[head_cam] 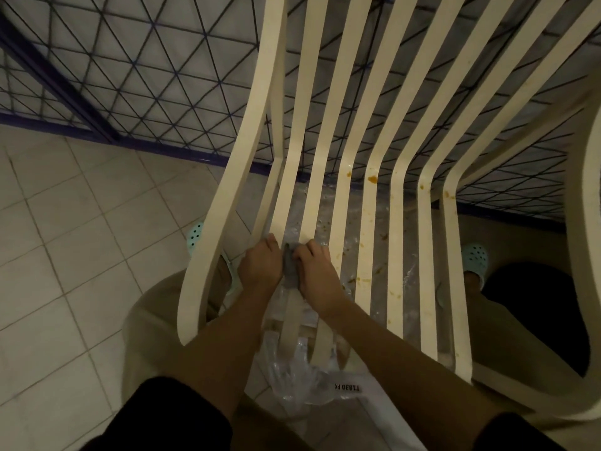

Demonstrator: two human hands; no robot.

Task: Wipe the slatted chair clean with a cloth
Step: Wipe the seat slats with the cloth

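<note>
Left hand (261,263) and right hand (313,271) each close their grip on the grey cloth (289,266) wrapped over one chair (367,222) slat. Orange stains (372,179) spot other slats.

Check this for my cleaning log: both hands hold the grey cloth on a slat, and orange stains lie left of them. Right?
Wrong side: the head view shows orange stains on slats right of the hands. Left hand and right hand do hold the grey cloth on a slat.

A cream slatted chair (367,222) is spattered with orange stains on its right slats; a grey cloth (289,263) is wrapped round a left slat.
</note>
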